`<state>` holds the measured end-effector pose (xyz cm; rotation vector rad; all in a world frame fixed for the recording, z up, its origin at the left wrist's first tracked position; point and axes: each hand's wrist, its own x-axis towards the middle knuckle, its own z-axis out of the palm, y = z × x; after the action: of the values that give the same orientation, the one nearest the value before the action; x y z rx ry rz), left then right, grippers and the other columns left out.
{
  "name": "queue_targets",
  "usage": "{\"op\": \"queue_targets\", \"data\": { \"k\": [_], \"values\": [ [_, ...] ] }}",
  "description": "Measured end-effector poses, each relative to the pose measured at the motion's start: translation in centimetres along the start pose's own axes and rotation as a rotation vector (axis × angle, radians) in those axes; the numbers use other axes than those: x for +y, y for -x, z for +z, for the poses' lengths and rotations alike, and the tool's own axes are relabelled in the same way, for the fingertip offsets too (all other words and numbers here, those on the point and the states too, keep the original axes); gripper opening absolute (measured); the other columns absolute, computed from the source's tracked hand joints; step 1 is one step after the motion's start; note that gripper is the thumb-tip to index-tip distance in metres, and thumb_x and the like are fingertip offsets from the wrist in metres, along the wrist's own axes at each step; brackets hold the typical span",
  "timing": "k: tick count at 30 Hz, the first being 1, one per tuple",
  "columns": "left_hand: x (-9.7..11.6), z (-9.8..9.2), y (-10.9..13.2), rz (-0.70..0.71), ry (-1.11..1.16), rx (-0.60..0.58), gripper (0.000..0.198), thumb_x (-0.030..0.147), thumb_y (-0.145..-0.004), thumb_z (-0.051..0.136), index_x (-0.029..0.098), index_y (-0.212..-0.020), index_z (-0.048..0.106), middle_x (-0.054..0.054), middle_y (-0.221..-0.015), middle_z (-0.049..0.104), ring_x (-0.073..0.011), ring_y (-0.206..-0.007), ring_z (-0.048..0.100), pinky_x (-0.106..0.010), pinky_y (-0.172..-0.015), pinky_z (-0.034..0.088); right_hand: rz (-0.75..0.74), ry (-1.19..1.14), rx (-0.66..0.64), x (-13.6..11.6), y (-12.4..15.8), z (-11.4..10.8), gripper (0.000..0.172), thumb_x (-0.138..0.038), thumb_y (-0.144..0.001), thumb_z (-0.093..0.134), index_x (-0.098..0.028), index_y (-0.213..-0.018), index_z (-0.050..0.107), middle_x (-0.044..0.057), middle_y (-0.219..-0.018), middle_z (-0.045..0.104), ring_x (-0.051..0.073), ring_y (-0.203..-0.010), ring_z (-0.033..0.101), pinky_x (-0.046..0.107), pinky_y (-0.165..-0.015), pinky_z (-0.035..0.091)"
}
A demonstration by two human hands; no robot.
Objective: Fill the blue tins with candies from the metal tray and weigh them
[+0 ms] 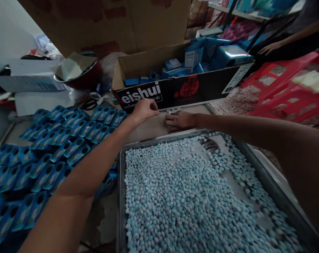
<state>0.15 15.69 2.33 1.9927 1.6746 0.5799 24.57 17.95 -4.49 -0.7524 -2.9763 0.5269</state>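
Note:
My left hand [145, 109] is just in front of the long carton, its thumb and fingers pinched together. Anything between those fingertips is too small or hidden to make out. Low on the tabletop [148, 131] lies my right hand [182, 120], fingers curled downward and close together; what is under them is hidden. A few small pale pieces [173, 110] lie just beyond its knuckles. Nearer to me, a metal tray [121, 196] holds a thick layer of light-blue and white oval candies [180, 193], thinner along its right side.
Rows of small blue boxes with round dark holes [67, 133] cover the left side. Behind my hands stands a black-printed carton [209, 84] holding blue packets [193, 58]. Scissors [89, 104] lie beside a red bowl [82, 75]. Red plastic stools [280, 84] and another person's hand [271, 47] are at right.

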Motion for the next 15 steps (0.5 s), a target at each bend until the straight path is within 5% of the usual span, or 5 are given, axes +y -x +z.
{"op": "queue_targets", "data": {
  "k": [3,6,9,11,15],
  "values": [
    [1.9,-1.6,1.1,0.132,-0.051,0.202,0.018,0.021,-0.088,0.085,0.023,-0.105,0.078,-0.006,-0.108,0.08,-0.0271,-0.102,0.076,-0.041,-0.096,0.059,0.042,-0.016,0.018,-0.3,-0.4,0.1,0.004,-0.016,-0.107,0.077,-0.013,-0.109,0.079,0.01,-0.123,0.078,0.011,-0.069,0.035,0.034,-0.07,0.018],
    [4.1,-2.9,1.8,0.233,-0.139,0.398,0.031,0.033,-0.097,0.083,0.03,-0.127,0.072,-0.009,-0.139,0.073,-0.0363,-0.139,0.063,-0.054,-0.121,0.051,0.102,-0.042,0.032,-0.6,-0.7,0.1,0.005,-0.011,-0.105,0.075,-0.012,-0.101,0.076,0.007,-0.11,0.079,0.011,-0.066,0.023,0.035,-0.07,0.013],
    [5.0,-3.7,1.4,0.289,-0.23,0.443,0.057,0.049,-0.092,0.091,0.036,-0.141,0.065,-0.006,-0.155,0.064,-0.0406,-0.159,0.042,-0.061,-0.136,0.033,0.178,-0.095,0.079,-1.0,-1.3,0.2,0.02,-0.01,-0.104,0.071,-0.013,-0.085,0.067,0.006,-0.097,0.078,0.011,-0.069,0.03,0.033,-0.07,0.017],
    [4.3,-3.7,0.6,0.295,-0.28,0.402,0.068,0.053,-0.088,0.094,0.034,-0.145,0.063,-0.009,-0.156,0.064,-0.0431,-0.158,0.043,-0.061,-0.135,0.03,0.234,-0.145,0.119,-1.2,-2.0,0.4,0.03,-0.01,-0.102,0.073,-0.016,-0.076,0.059,0.005,-0.087,0.076,0.012,-0.073,0.039,0.031,-0.071,0.021],
    [1.7,-2.7,-1.8,0.245,-0.3,0.361,0.046,0.047,-0.098,0.085,0.027,-0.136,0.069,-0.014,-0.143,0.071,-0.0428,-0.146,0.056,-0.052,-0.127,0.039,0.394,-0.253,0.203,-1.4,-3.7,0.1,0.048,-0.013,-0.096,0.079,-0.023,-0.064,0.044,0.001,-0.063,0.06,0.014,-0.075,0.049,0.03,-0.073,0.028]
  ]
}}
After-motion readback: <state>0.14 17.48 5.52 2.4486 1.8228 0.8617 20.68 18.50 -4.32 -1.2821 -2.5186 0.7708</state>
